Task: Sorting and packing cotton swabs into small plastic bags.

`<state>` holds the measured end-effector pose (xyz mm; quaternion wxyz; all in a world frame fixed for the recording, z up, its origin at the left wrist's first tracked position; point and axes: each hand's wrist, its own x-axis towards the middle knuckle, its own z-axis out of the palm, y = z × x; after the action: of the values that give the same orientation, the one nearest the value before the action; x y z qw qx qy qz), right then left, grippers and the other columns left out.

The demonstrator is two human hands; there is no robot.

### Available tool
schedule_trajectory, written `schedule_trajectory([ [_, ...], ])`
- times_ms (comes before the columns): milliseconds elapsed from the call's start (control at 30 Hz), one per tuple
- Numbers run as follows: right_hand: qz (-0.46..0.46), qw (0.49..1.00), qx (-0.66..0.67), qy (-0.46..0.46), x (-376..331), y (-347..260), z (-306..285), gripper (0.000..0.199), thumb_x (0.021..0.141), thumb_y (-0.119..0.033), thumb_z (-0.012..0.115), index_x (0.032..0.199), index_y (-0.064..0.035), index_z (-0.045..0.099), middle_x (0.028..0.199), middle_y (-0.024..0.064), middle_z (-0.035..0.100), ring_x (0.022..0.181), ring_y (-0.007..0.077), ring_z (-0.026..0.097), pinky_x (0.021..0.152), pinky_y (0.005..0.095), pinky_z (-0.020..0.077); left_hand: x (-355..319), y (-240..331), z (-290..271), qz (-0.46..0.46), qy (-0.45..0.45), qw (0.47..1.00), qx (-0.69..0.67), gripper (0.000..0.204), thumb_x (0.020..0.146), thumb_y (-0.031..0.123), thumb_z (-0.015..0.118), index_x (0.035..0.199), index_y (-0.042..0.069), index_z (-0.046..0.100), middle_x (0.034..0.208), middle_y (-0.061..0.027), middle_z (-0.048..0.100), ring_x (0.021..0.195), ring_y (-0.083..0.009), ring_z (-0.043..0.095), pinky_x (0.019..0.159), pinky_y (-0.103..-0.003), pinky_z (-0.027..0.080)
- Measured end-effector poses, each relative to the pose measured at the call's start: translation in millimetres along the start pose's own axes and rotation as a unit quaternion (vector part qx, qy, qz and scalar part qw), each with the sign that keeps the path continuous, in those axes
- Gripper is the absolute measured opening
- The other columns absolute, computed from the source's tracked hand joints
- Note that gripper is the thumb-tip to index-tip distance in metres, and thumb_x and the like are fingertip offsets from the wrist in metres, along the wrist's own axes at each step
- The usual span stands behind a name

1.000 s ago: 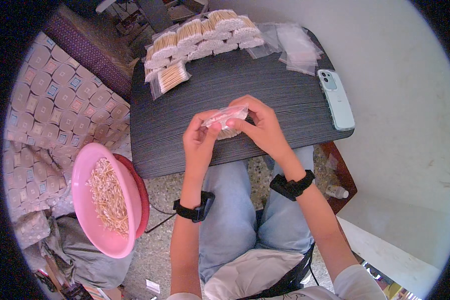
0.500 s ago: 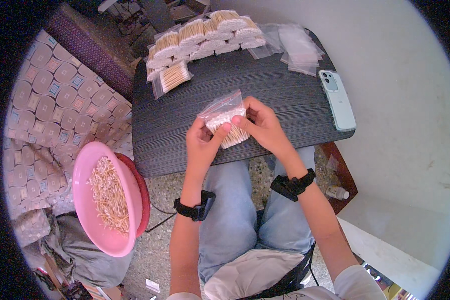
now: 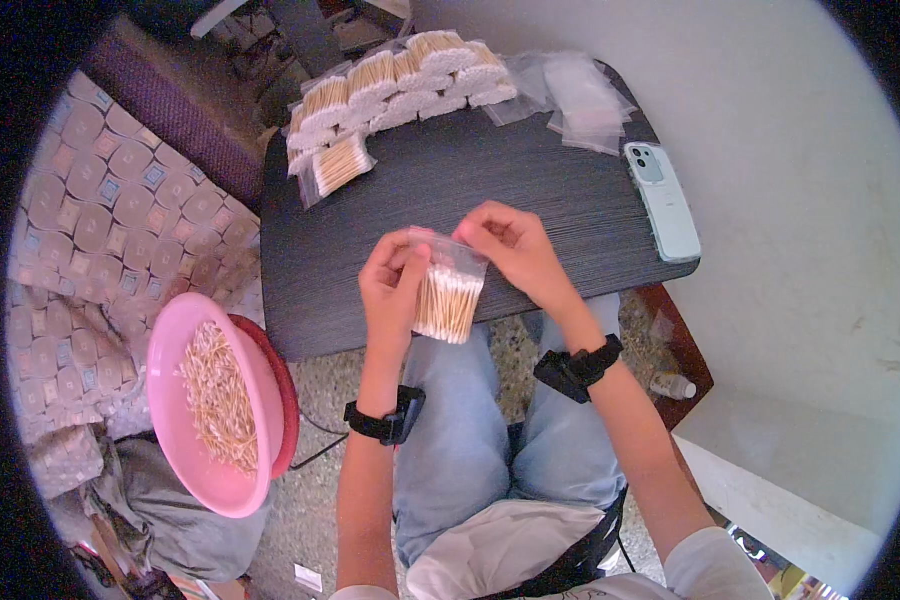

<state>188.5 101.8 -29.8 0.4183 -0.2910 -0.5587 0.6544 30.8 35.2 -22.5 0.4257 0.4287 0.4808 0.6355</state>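
A clear zip bag of cotton swabs [image 3: 448, 302] hangs upright over the near edge of the dark table. Its swabs have pale wooden sticks and white tips. My left hand [image 3: 394, 280] pinches the bag's upper left side, thumb in front. At the top right corner, along the strip of the closure, the thumb and fingers of my right hand [image 3: 510, 245] are closed on the bag. Farther back on the left lies a filled bag of swabs [image 3: 341, 166]. Behind it, several more filled bags [image 3: 372, 80] are stacked in a row.
Flat clear zip bags [image 3: 582, 95] lie at the table's far right. A pale phone [image 3: 664, 205] rests by the right edge of the table [image 3: 550, 190]. To the left, a pink basin [image 3: 165, 400] holds loose swabs [image 3: 217, 395]. A small bottle [image 3: 673, 386] is low on the right.
The bag has turned from lying tilted under both thumbs to hanging upright, swabs lower down. My hands have shifted up to its top edge, the right one to the corner.
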Motion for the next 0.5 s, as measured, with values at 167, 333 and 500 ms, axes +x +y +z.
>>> schedule_trajectory([
  [167, -0.017, 0.999, 0.02, 0.043, -2, -1, 12, 0.018, 0.088, -0.013, 0.066, 0.099, 0.0008, 0.065, 0.088, 0.0016, 0.065, 0.077, 0.0055, 0.056, 0.068, 0.02, 0.0453, 2, -7, -7, -0.001, 0.009, 1.0, 0.004, 0.009, 0.094, 0.009, 0.054, 0.099, 0.002, 0.057, 0.085, -0.0046, 0.066, 0.074, -0.0072, 0.06, 0.066, -0.022, 0.047],
  [333, -0.076, 0.986, -0.118, 0.091, -2, 3, 17, 0.02, 0.083, -0.017, 0.072, 0.093, -0.0016, 0.068, 0.078, 0.0012, 0.065, 0.066, 0.0047, 0.055, 0.058, 0.0213, 0.0445, 4, -5, -5, 0.041, 0.029, 0.998, -0.026, 0.012, 0.095, 0.007, 0.05, 0.105, 0.001, 0.054, 0.096, -0.0087, 0.066, 0.084, -0.0096, 0.061, 0.072, -0.023, 0.048],
  [500, -0.014, 0.988, -0.137, 0.074, -1, 7, 9, 0.015, 0.085, -0.009, 0.068, 0.096, 0.0007, 0.065, 0.085, 0.0016, 0.065, 0.076, 0.0057, 0.057, 0.067, 0.0193, 0.045, 4, 2, 2, 0.007, 0.021, 0.992, -0.123, 0.016, 0.094, 0.012, 0.053, 0.106, 0.002, 0.058, 0.102, -0.0079, 0.063, 0.092, -0.0128, 0.058, 0.083, -0.025, 0.046],
])
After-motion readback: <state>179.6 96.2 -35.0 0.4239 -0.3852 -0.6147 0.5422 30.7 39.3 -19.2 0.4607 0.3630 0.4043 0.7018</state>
